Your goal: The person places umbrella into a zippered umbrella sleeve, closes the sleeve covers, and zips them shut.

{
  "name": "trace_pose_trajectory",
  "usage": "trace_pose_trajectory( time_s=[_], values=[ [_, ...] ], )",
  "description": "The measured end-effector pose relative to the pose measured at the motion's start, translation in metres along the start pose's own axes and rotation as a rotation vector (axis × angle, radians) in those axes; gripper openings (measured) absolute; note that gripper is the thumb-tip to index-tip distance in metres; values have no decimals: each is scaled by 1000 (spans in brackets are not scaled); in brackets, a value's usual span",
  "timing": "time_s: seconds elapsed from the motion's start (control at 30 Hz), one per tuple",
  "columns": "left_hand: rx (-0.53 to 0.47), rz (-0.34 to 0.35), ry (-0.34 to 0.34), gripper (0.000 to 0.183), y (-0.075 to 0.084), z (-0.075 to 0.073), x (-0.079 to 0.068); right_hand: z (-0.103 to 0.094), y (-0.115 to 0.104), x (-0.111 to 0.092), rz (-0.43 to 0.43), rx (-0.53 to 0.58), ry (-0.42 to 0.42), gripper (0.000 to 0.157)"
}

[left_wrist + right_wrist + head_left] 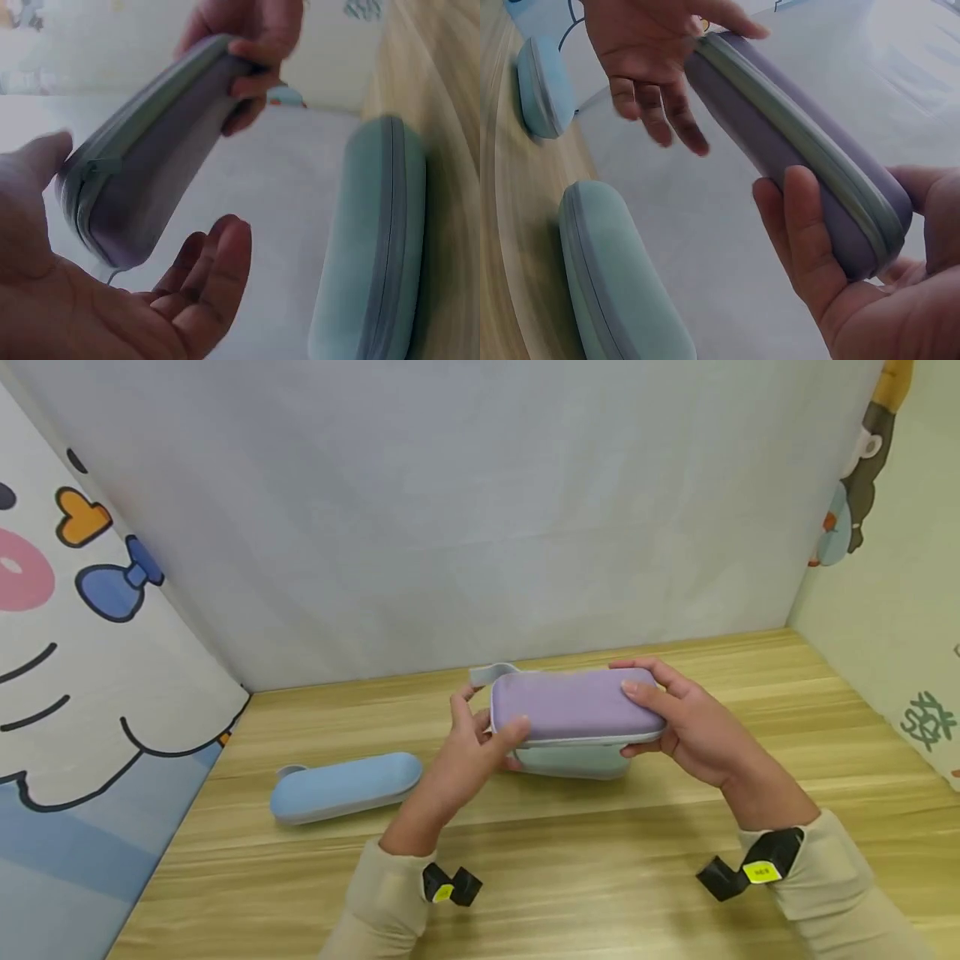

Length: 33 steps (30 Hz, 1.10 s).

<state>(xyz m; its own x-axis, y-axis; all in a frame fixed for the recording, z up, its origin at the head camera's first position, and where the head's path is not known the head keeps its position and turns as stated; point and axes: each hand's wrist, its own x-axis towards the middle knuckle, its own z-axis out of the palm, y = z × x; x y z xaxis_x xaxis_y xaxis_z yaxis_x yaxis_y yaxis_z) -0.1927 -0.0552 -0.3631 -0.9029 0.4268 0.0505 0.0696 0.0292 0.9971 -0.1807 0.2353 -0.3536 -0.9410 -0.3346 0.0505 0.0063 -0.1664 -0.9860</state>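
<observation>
A purple zip case [573,703] with a pale zipper band is held above the table. My right hand [701,731] grips its right end, thumb on top and fingers underneath. At the other end is my left hand [465,764], its thumb by the case's edge and its fingers spread below, apart from the case in the left wrist view [214,292]. Beneath the purple case, a mint-green zip case [573,766] lies on the table, partly hidden in the head view. A grey strap [491,674] shows behind the left fingers; which case it belongs to I cannot tell.
A light-blue zip case [345,787] lies on the wood-grain table [570,868], left of my left hand. A pale wall [480,518] stands behind the table, with printed panels on the left [67,693] and right [892,635].
</observation>
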Motion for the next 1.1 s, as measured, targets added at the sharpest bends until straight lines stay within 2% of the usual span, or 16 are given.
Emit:
trace_pose_trajectory(
  time_s=[0.07,0.1,0.2,0.27,0.33,0.4,0.53,0.6,0.73,0.9,1.1],
  values=[
    [209,48,92,92,2,-2,-2,0,-2,-1,0,43,22,28],
    [314,92,139,89,2,-2,-3,0,-2,-1,-1,60,29,29],
    [548,214,304,60,4,-1,-5,-1,-1,0,-11,97,35,29],
    [647,297,380,39,3,1,-6,0,1,0,-21,106,37,28],
    [695,378,421,27,1,2,-5,0,2,0,-30,116,38,27],
    [743,442,432,19,0,2,-4,0,2,0,-33,123,41,26],
    [825,534,398,11,0,-1,-3,-2,1,1,-29,128,48,25],
    [855,543,382,9,1,-5,-4,-3,-1,1,-24,119,49,25],
    [825,492,366,9,5,-13,-5,-9,-4,-1,-13,79,26,27],
    [749,410,343,9,7,-21,-6,-16,-5,-2,1,29,-59,28],
    [709,359,333,9,8,-25,-5,-20,-7,-4,37,-45,-165,30]
  ],
)
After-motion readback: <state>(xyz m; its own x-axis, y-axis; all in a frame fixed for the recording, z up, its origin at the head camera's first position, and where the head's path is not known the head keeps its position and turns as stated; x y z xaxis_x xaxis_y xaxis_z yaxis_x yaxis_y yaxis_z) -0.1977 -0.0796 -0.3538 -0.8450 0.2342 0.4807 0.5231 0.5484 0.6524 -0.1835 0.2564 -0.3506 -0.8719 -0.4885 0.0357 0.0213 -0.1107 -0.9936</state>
